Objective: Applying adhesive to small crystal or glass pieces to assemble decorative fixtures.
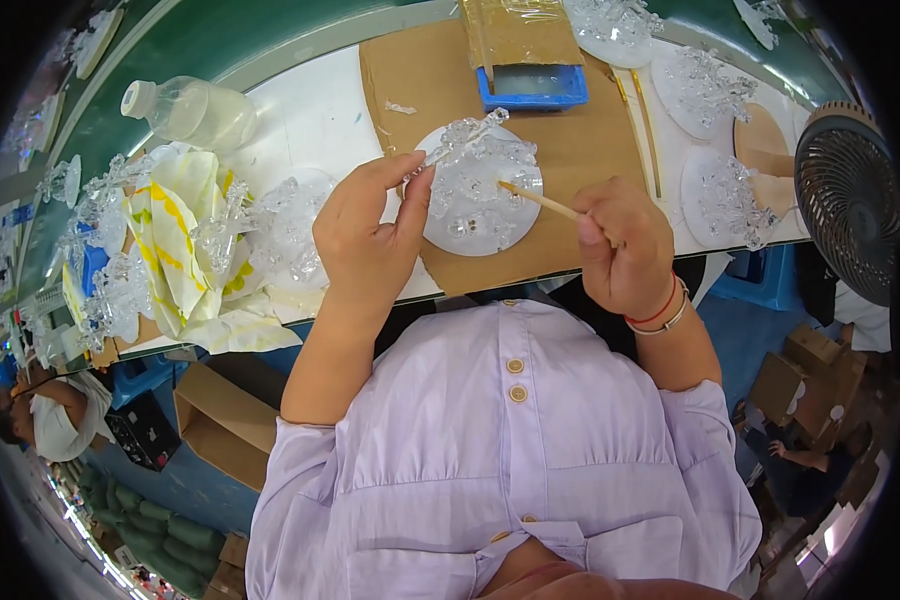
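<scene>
A round white disc (pixel 480 235) bearing several clear plastic pieces lies in front of me on a cardboard sheet. At the disc's upper left edge, my left hand (pixel 375 215) pinches a clear plastic piece (pixel 460 135) between thumb and forefinger. My right hand (pixel 625 235), to the right of the disc, is closed round a thin wooden stick (pixel 545 200). Its darker tip points left, over the clear pieces on the disc. Whether the tip touches them I cannot tell. Beyond the disc stands a blue tray (pixel 535 105), partly covered by a taped cardboard piece (pixel 525 45).
More white discs with clear pieces (pixel 715 190) stand at the right, near a dark fan (pixel 850 200). Two thin sticks (pixel 642 130) lie beside the cardboard sheet (pixel 405 75). Leftward are a clear bottle (pixel 195 110), a crumpled yellow-and-white wrapper (pixel 185 240) and further clear pieces.
</scene>
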Demonstrator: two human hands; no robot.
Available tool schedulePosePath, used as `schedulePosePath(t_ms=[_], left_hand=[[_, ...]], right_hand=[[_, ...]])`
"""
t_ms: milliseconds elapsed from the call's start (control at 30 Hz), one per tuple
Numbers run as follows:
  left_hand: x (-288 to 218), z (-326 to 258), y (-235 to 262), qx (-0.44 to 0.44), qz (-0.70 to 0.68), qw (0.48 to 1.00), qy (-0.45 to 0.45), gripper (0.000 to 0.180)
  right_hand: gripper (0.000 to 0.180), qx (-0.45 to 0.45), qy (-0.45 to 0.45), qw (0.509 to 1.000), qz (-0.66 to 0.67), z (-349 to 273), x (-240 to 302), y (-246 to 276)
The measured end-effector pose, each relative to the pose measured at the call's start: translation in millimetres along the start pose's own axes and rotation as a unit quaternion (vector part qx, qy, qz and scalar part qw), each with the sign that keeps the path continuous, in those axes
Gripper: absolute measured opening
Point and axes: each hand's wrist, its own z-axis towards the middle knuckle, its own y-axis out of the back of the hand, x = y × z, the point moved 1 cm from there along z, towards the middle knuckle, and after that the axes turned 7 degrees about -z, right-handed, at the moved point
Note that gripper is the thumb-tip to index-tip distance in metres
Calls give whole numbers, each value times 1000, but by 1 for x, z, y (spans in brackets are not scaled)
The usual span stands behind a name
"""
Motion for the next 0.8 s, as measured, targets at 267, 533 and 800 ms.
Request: schedulePosePath(t_ms=[267, 533, 800], left_hand=[[0, 0, 0, 5, -17, 1000, 2, 17], [-1, 0, 0, 10, -12, 1000, 10, 17], [2, 1, -1, 4, -10, 1000, 9, 18]], right_hand=[[12, -39, -19, 997, 60, -5, -13, -18], [13, -34, 3, 999, -29, 36, 4, -29], [17, -48, 18, 998, -23, 55, 16, -41]])
